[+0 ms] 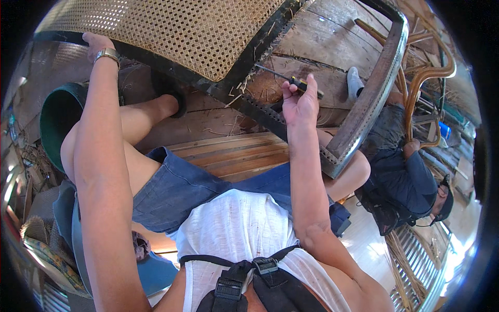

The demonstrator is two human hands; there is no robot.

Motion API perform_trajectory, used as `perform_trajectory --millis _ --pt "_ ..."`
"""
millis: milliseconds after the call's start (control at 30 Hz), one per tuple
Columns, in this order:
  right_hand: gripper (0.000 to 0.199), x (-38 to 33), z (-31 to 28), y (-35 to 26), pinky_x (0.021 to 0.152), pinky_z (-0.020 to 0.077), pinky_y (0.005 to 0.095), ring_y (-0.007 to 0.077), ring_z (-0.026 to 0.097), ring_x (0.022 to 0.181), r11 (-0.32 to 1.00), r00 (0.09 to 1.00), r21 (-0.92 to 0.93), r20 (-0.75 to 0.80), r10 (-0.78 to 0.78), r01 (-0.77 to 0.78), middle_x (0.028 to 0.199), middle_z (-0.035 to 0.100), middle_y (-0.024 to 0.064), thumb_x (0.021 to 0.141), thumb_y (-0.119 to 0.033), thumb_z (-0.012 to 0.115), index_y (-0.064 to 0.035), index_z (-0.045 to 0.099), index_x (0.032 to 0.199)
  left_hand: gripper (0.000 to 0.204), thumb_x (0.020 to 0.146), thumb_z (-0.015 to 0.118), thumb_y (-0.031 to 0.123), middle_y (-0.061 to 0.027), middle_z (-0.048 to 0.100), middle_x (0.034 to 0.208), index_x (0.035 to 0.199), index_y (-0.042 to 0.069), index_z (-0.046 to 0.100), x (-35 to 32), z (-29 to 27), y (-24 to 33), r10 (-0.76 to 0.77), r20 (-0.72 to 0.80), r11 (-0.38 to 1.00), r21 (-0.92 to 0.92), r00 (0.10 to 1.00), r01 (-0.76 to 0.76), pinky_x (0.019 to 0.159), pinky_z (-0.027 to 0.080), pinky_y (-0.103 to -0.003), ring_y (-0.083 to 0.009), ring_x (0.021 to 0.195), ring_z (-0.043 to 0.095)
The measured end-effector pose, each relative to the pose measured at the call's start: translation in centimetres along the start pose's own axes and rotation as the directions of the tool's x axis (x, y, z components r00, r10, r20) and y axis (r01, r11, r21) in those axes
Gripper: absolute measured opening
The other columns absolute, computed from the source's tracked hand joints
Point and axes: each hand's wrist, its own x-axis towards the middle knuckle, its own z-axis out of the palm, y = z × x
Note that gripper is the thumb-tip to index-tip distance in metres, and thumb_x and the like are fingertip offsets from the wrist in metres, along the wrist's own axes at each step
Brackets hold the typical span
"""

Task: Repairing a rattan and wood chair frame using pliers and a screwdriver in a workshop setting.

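Note:
A dark wooden chair frame [364, 112] with a woven cane panel [171, 31] lies across my knees. My left hand [96, 44], with a metal wristwatch, grips the dark edge of the frame at the panel's left side. My right hand [300, 101] is shut on a thin pointed tool with a black and yellow handle [291, 79], its tip lying toward the frayed cane ends at the panel's corner. The perforated rail [260, 112] of the frame runs just below my right hand.
A green bucket [54, 117] stands at my left knee. Another person in dark clothes [410, 182] sits at the right beside bent rattan chair parts [426, 78]. Wooden floorboards [228, 156] with cane scraps lie under the frame. Woven items lie at the lower left.

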Motion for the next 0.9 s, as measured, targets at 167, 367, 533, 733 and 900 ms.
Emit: perform_trajectory --millis 167,367,533,733,900 --pt "0.02 -3.1 5.0 -1.4 0.064 0.0595 0.0367 0.0165 0.059 0.056 0.735 0.88 -0.516 0.412 -0.238 0.44 0.078 0.06 0.0053 0.099 -0.016 0.067 -0.0063 0.055 0.086 0.098 0.094 0.029 0.068 -0.0336 0.048 0.147 0.141 -0.016 0.047 0.2 -0.4 0.1 0.007 -0.005 1.0 0.029 1.0 -0.007 0.111 0.041 -0.05 -0.043 0.133 0.053" --pt "0.027 -2.9 7.9 -1.0 0.053 0.0579 0.0277 0.0075 0.053 0.056 0.629 0.777 -0.521 0.587 -0.226 0.576 0.07 0.056 -0.0006 0.099 -0.015 0.065 -0.007 0.05 0.078 0.1 0.093 0.029 0.07 -0.0338 0.048 0.147 0.141 -0.016 0.047 0.2 -0.4 0.1 0.024 -0.014 0.998 0.06 1.0 -0.023 0.112 0.04 -0.049 -0.0429 0.133 0.053" --pt "0.029 -2.3 7.1 0.0 0.055 0.0597 0.028 0.0061 0.052 0.055 0.677 0.782 -0.473 0.57 -0.253 0.563 0.069 0.053 -0.0013 0.101 -0.016 0.063 -0.0063 0.048 0.078 0.102 0.092 0.031 0.071 -0.0344 0.048 0.147 0.141 -0.018 0.045 1.5 0.1 -0.9 0.014 -0.003 1.0 0.003 1.0 -0.014 0.113 0.039 -0.048 -0.0424 0.134 0.052" --pt "0.024 -4.9 4.7 1.0 0.067 0.0621 0.0301 0.0042 0.053 0.055 0.701 0.793 -0.412 0.478 -0.377 0.582 0.07 0.054 0.0003 0.104 -0.015 0.058 -0.0069 0.046 0.085 0.101 0.092 0.032 0.07 -0.0342 0.046 0.149 0.141 -0.018 0.045 -0.2 -0.5 0.1 0.007 -0.01 0.999 0.034 1.0 -0.007 0.113 0.039 -0.049 -0.0424 0.134 0.051" --pt "0.022 -5.8 3.2 1.7 0.067 0.0619 0.0301 0.0065 0.057 0.058 0.534 0.706 -0.473 0.569 -0.421 0.7 0.068 0.054 0.001 0.104 -0.014 0.059 -0.0065 0.046 0.087 0.102 0.092 0.033 0.07 -0.0332 0.046 0.149 0.142 -0.018 0.044 -0.3 -0.4 0.1 0.01 -0.008 1.0 -0.017 1.0 -0.01 0.113 0.039 -0.048 -0.0421 0.135 0.051"
